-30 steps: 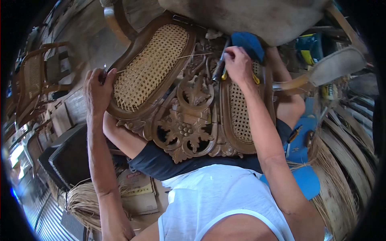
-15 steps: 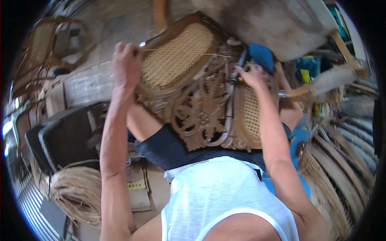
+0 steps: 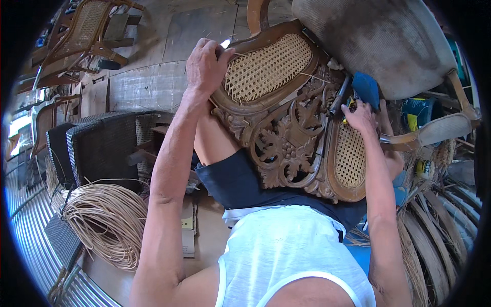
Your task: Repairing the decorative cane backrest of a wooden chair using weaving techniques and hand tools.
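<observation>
A carved wooden chair back [image 3: 286,138] with two woven cane panels lies across my lap. My left hand [image 3: 204,64] is closed on the wooden rim at the upper left of the larger cane panel [image 3: 266,66], pinching a thin cane strand there. My right hand [image 3: 360,115] rests at the top of the smaller cane panel [image 3: 350,156], gripping a dark-handled tool [image 3: 340,94] that points up along the carved middle. A blue object [image 3: 365,87] sits just behind that hand.
A coil of pale cane strands [image 3: 107,222] lies on the floor at the left. Dark woven chairs [image 3: 97,143] stand beside it, and cane-back chairs [image 3: 87,25] at the far upper left. A grey padded seat [image 3: 373,41] hangs above. Bent rattan lengths [image 3: 440,225] fill the right side.
The chair back has tilted and shifted right. My left hand rose along the larger panel's rim to its upper edge. My right hand moved right and lower with the tool.
</observation>
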